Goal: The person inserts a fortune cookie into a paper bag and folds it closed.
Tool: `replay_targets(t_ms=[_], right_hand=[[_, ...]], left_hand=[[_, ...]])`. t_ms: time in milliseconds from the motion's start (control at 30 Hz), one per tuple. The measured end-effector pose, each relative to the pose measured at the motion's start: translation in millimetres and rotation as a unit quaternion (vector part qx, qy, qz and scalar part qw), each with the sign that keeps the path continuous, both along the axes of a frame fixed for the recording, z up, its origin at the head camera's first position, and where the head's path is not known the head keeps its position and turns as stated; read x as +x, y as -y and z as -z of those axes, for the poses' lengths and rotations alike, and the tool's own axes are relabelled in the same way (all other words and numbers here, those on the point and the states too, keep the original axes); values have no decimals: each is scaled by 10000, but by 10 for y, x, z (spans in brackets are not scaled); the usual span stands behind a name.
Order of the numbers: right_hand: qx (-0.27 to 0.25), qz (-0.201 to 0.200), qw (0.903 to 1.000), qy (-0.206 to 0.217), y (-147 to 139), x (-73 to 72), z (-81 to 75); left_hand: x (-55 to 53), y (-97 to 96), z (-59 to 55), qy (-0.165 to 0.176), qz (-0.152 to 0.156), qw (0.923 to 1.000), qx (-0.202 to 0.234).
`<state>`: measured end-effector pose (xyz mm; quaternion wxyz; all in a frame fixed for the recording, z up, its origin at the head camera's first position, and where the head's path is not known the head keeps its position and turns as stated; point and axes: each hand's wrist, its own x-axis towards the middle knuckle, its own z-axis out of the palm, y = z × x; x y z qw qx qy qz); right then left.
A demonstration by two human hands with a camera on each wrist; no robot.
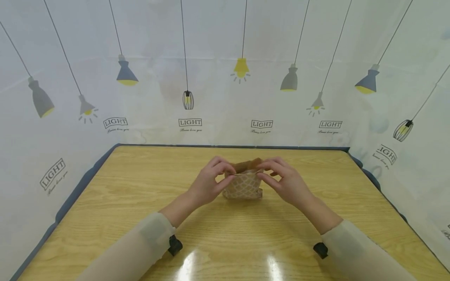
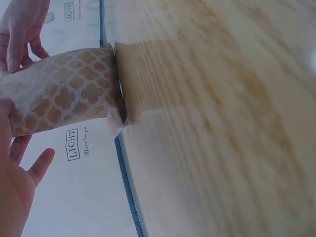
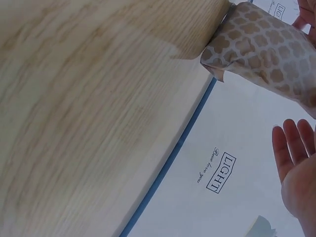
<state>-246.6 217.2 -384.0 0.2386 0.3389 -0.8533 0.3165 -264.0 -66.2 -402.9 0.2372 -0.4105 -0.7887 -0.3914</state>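
A small brown paper bag (image 1: 243, 188) with a pale lattice print stands upright on the wooden table, its top edge spread apart so the plain brown inside shows. At the bag's left upper corner, my left hand (image 1: 209, 182) pinches the rim between thumb and fingers. My right hand (image 1: 289, 185) pinches the opposite corner of the rim. In the left wrist view the bag (image 2: 66, 94) appears sideways, its base at the tabletop. The right wrist view shows the printed side of the bag (image 3: 266, 49) and a crumpled lower corner. What lies inside the bag is hidden.
The light wooden table (image 1: 140, 175) spreads around the bag, bordered by a dark blue edge (image 1: 81, 189). White sheeting (image 1: 218, 89) printed with hanging lamps and "LIGHT" labels rises behind and on both sides. A black wrist strap piece (image 1: 174, 246) shows under the left sleeve.
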Motion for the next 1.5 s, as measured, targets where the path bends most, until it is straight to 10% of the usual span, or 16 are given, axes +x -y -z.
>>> replay_targets(t_ms=[300, 533, 733, 933, 1233, 1500], right_hand=[[158, -93, 9998, -21, -17, -20, -45], [-302, 32, 9955, 903, 28, 15, -38], [-1203, 117, 9778, 1710, 112, 8, -27], [-1788, -153, 9501, 2552, 134, -17, -32], [-1680, -110, 9448, 2811, 162, -35, -26], [-1988, 29, 9353, 2926, 162, -33, -15]], left_hand=[[-7, -8, 6, 86, 4, 9999, 84], [1, -29, 29, 406, -92, 9982, 426], [37, -39, -14, 1566, 154, 9817, 1076], [24, -45, -3, 1964, 489, 9691, 1410], [9, -50, -7, 2227, 527, 9612, 1539], [-10, -17, -63, 2858, 352, 9394, 1859]])
